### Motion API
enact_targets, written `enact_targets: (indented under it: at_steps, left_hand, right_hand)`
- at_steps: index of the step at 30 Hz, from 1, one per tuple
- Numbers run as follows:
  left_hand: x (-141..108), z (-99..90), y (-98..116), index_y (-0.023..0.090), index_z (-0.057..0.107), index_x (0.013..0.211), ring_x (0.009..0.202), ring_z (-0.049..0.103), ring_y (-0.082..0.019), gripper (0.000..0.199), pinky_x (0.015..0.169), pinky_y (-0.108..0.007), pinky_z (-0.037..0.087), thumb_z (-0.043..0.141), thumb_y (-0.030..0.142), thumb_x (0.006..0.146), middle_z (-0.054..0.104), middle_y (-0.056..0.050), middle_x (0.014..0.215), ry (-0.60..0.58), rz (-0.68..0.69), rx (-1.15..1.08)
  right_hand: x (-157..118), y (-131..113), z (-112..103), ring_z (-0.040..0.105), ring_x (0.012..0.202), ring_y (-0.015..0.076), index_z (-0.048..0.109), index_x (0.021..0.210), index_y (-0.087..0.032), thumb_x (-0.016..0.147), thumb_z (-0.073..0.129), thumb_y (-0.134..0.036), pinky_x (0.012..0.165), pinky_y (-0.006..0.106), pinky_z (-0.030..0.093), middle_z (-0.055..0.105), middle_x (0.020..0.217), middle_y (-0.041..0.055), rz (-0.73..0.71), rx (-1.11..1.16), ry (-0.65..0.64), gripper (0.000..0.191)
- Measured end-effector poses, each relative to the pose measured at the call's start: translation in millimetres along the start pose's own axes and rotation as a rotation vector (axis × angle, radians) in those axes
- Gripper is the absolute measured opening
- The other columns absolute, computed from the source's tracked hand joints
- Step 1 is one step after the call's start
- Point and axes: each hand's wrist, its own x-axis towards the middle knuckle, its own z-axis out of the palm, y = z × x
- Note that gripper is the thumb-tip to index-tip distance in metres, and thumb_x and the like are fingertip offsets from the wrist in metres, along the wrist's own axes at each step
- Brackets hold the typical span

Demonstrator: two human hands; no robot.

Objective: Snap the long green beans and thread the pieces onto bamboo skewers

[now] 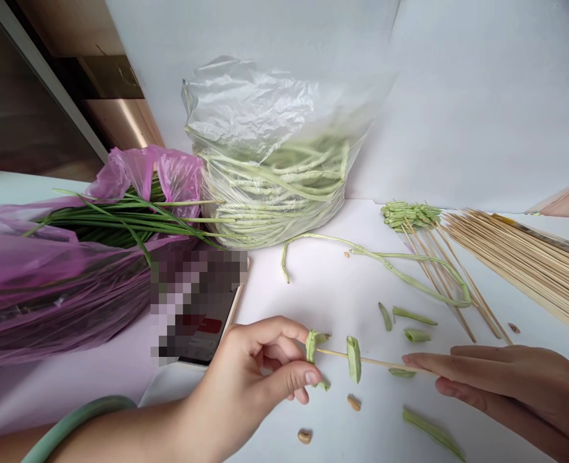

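A thin wooden skewer [378, 363] runs level between my two hands above the white surface. My left hand [269, 370] pinches a folded green bean piece [311, 347] at the skewer's left end. Another bean piece [354, 359] is threaded on the skewer a little to the right, apart from the first. My right hand [506, 386] holds the skewer's right part between thumb and fingers. Cut bean pieces [416, 335] lie just beyond the skewer, and a longer piece [433, 435] lies nearer me. Two brown seeds [354, 403] rest below the skewer.
A clear bag of long beans [274, 186] stands at the back. Purple bags with green stalks [115, 222] and a phone [211, 321] are on the left. One long bean [409, 280] curls across the middle. Finished-looking bean skewers [412, 215] and bare skewers [520, 257] lie at the right.
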Motion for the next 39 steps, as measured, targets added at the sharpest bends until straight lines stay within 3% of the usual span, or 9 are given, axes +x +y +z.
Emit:
enact_targets:
  at_steps: [8, 11, 20, 31, 39]
  left_hand:
    - [3, 1.4, 4, 0.012, 0.068, 0.076, 0.055, 0.060, -0.009, 0.009, 0.056, -0.017, 0.050, 0.073, 0.019, 0.078, 0.064, 0.001, 0.059, 0.003, -0.020, 0.067]
    - [1, 1.8, 5, 0.013, 0.065, 0.068, 0.055, 0.060, -0.009, 0.016, 0.056, -0.018, 0.050, 0.072, 0.023, 0.078, 0.064, 0.000, 0.058, 0.004, -0.019, 0.096]
    - [0, 1.9, 6, 0.014, 0.060, 0.068, 0.054, 0.061, -0.011, 0.018, 0.055, -0.019, 0.050, 0.068, 0.025, 0.080, 0.064, 0.000, 0.058, 0.023, 0.016, 0.166]
    - [-2, 1.4, 2, 0.013, 0.062, 0.066, 0.053, 0.059, -0.009, 0.018, 0.053, -0.018, 0.049, 0.076, 0.021, 0.073, 0.060, 0.002, 0.058, -0.010, -0.061, 0.099]
    - [-2, 1.8, 3, 0.012, 0.062, 0.063, 0.052, 0.059, -0.010, 0.017, 0.053, -0.019, 0.049, 0.076, 0.020, 0.071, 0.058, 0.002, 0.057, -0.031, -0.103, 0.126]
  right_hand:
    - [7, -4, -11, 0.069, 0.089, 0.0145, 0.049, 0.132, -0.046, 0.100, 0.036, -0.043, 0.071, 0.019, 0.058, 0.070, 0.100, -0.0120, -0.077, -0.047, 0.072, 0.034]
    - [3, -4, -11, 0.069, 0.091, 0.0152, 0.051, 0.131, -0.045, 0.100, 0.038, -0.044, 0.073, 0.020, 0.058, 0.070, 0.101, -0.0111, -0.062, -0.057, 0.069, 0.034]
    - [4, -5, -9, 0.068, 0.091, 0.0141, 0.051, 0.130, -0.044, 0.099, 0.038, -0.044, 0.074, 0.018, 0.057, 0.070, 0.102, -0.0112, -0.050, -0.058, 0.089, 0.034]
    - [-2, -4, -6, 0.069, 0.092, 0.0181, 0.048, 0.135, -0.045, 0.097, 0.039, -0.041, 0.071, 0.020, 0.058, 0.070, 0.105, -0.0079, -0.141, -0.092, 0.025, 0.039]
    - [-6, -8, -5, 0.069, 0.093, 0.0185, 0.050, 0.134, -0.045, 0.097, 0.043, -0.042, 0.074, 0.021, 0.057, 0.070, 0.105, -0.0061, -0.103, -0.024, 0.005, 0.038]
